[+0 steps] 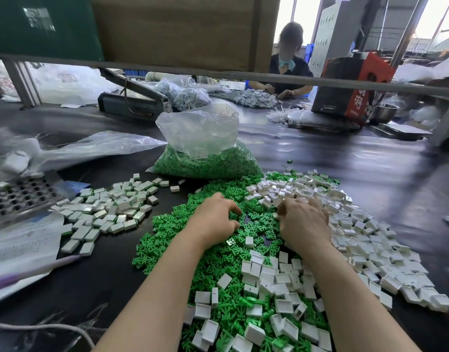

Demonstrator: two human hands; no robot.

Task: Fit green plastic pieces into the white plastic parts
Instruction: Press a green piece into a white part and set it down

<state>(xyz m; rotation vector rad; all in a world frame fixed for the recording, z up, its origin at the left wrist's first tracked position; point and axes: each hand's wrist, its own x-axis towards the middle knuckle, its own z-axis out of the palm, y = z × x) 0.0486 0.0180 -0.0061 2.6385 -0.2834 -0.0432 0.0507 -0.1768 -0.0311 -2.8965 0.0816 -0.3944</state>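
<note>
Hundreds of small green plastic pieces (pixel 218 252) are lying in a heap on the dark table (pixel 370 174), with little white boxy plastic parts (pixel 358 240) piled just beside them. The left hand (pixel 214 219) is reaching into the green heap with curled fingers, and the right hand (pixel 303 219) is digging into the white pile; I cannot tell what either is holding. It looks like the picking-up step, so next each hand is needing one piece to push together.
</note>
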